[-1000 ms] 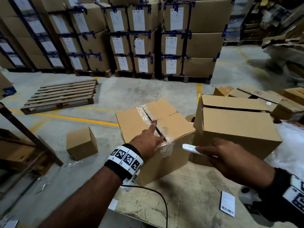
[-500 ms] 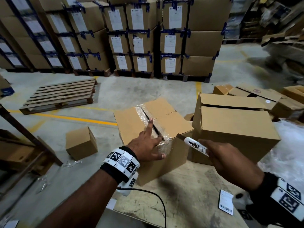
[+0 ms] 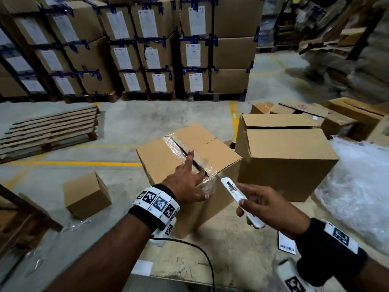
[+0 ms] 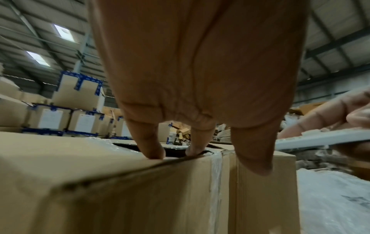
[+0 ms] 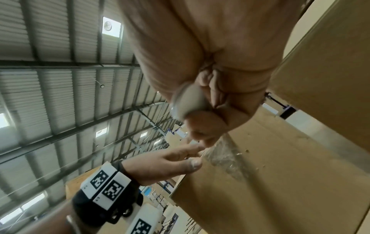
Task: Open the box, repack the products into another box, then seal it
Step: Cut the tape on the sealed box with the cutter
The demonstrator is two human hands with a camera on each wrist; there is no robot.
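A taped cardboard box (image 3: 164, 161) stands on the table with its centre seam slit open along clear tape (image 3: 179, 152). My left hand (image 3: 189, 178) rests flat on its top near the front edge, fingers straight, fingertips (image 4: 154, 152) at the dark slit, thumb hanging over the front face. My right hand (image 3: 265, 205) grips a white box cutter (image 3: 237, 194) just right of the box's front corner, held off the cardboard. A second, larger box (image 3: 288, 163) stands to the right, its top flaps loosely shut.
The table surface (image 3: 231, 245) carries a barcode label (image 3: 286, 245) and a black cable (image 3: 195, 249). Crumpled clear plastic (image 3: 357, 186) lies at right. A small box (image 3: 86, 194) sits on the floor at left, a wooden pallet (image 3: 50, 129) beyond. Stacked cartons (image 3: 147, 49) fill the back.
My right hand has drawn the cutter back from the box's front edge and tilted it upright. My left hand has spread flatter along the seam.
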